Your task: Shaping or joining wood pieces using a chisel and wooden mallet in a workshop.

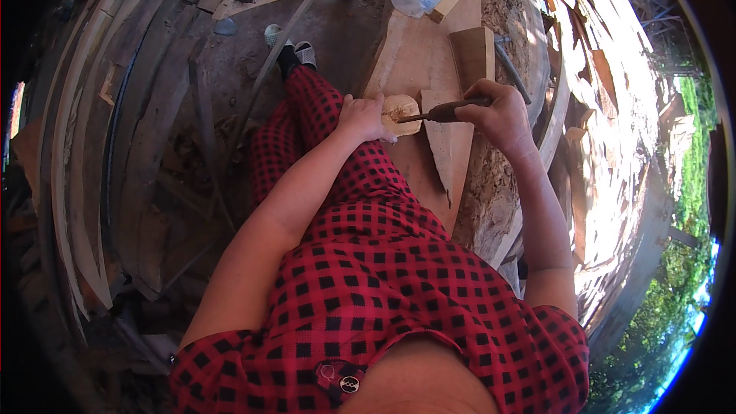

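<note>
Timber (pixel 73 146) lines the far left. Next comes the left hand (pixel 363 118), its grip clamped on the left side of a pale wooden piece (pixel 409 110) just beyond the checked trousers (pixel 376 169); whether it touches the plank desk (pixel 418 54), I cannot tell. The piece should be light and stiff, its thin rim liable to chip; best held by the outer edge, fingers clear of the cut face. A chisel-like tool (pixel 443 113) meets that face above a wooden wedge (pixel 446 139); the right hand (pixel 502 115) has its grip wrapped round the dark handle.
</note>
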`<state>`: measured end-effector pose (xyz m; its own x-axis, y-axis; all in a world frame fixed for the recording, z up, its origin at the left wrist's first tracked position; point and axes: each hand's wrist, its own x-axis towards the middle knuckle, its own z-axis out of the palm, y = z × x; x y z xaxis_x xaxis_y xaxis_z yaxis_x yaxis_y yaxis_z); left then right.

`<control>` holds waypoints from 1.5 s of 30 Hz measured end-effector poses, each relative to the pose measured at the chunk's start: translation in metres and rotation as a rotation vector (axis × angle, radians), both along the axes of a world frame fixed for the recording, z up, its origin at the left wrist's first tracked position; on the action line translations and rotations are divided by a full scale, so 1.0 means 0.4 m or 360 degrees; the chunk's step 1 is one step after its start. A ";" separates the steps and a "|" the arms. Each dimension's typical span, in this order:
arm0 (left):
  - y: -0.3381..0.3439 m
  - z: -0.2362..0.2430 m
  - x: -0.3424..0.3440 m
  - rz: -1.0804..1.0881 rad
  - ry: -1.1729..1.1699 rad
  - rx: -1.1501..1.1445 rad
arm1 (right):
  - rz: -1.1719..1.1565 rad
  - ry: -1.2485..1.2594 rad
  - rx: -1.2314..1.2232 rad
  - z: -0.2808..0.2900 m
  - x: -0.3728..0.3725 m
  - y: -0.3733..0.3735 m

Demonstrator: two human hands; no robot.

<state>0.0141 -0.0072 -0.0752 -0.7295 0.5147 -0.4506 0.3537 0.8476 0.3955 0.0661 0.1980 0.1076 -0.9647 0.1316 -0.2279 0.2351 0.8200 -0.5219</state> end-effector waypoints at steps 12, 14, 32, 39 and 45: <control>0.001 0.003 0.001 0.0018 0.0030 0.0064 | -0.0016 0.0040 -0.0056 -0.025 0.004 -0.003; 0.002 0.005 0.001 0.0011 0.0018 0.0058 | -0.0047 0.0102 -0.0017 -0.033 0.032 -0.009; 0.003 0.004 0.006 0.0019 0.0024 -0.0021 | -0.0681 0.0141 -0.0981 -0.170 0.166 0.044; 0.001 0.020 0.027 0.0056 0.0253 0.0160 | -0.0494 0.0251 -0.0741 -0.086 0.146 0.067; -0.007 -0.046 0.028 -0.0062 0.0350 0.0404 | -0.0456 0.0134 -0.0701 -0.056 0.140 0.032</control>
